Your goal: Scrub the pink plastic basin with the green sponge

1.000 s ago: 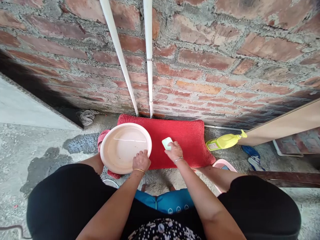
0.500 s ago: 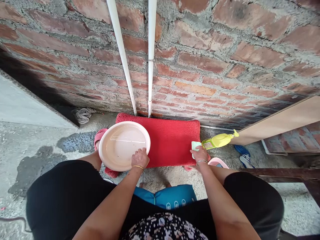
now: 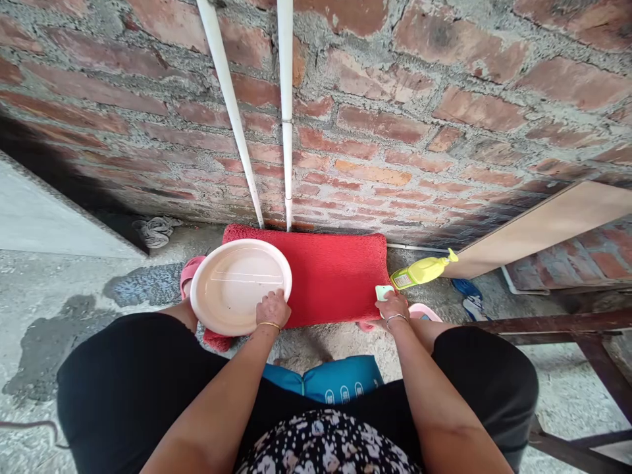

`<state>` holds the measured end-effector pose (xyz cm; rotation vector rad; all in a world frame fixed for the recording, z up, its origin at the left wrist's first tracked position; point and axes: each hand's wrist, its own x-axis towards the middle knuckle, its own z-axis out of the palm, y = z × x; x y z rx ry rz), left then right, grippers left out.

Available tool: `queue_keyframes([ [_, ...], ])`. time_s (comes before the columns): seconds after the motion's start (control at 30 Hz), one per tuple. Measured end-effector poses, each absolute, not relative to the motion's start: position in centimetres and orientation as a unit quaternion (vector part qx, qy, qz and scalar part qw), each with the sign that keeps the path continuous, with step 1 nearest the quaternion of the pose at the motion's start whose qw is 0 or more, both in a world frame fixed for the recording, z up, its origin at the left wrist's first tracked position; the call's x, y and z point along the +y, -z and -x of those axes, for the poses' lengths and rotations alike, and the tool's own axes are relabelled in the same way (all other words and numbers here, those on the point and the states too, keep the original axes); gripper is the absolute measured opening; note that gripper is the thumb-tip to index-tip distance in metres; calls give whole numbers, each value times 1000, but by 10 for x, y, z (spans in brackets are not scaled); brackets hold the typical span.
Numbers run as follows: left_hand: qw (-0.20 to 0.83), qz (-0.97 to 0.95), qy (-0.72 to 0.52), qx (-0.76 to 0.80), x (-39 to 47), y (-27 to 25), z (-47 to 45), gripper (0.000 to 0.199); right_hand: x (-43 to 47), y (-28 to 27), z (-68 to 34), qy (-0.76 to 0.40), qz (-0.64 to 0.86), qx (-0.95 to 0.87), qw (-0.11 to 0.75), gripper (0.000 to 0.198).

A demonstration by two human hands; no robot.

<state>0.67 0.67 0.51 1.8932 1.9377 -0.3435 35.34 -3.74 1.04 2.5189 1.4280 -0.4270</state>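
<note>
Head view: pale green object [image 3: 382,291] in right fingers [image 3: 389,297], partly beyond them

The bare right hand [image 3: 394,307] covers part of a flat, pale green thing [image 3: 382,292]. The bare left hand [image 3: 273,309] hides some rim of the round, pale pink plastic basin [image 3: 194,289]. Words on the yellow plastic pump bottle [image 3: 423,270] are too tiny to read. Two long white pipes [image 3: 286,99] run off the top.

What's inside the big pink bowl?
Shiny, clear water lies in the pink bowl. The left hand at the rim covers a bit of the inside, so that's hidden.
</note>
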Motion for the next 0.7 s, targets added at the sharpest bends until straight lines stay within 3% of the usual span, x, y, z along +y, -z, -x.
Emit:
queue_keyframes([
  [0.1, 206, -678, 127, 694, 7, -7, -7, 36, -34, -14, -335, 166, -846, 496, 105, 39],
  [0.27, 207, -677, 130, 694, 8, -7, -6, 36, -29, -7, -285, 205, -702, 666, 149, 38],
  [0.5, 193, -685, 126, 692, 8, -6, -8, 37, -29, -38, -391, 153, -692, 646, 284, 37],
  [0.7, 195, -681, 141, 692, 11, -7, -10, 36, -33, -36, -381, 160, -629, 726, 229, 42],
])
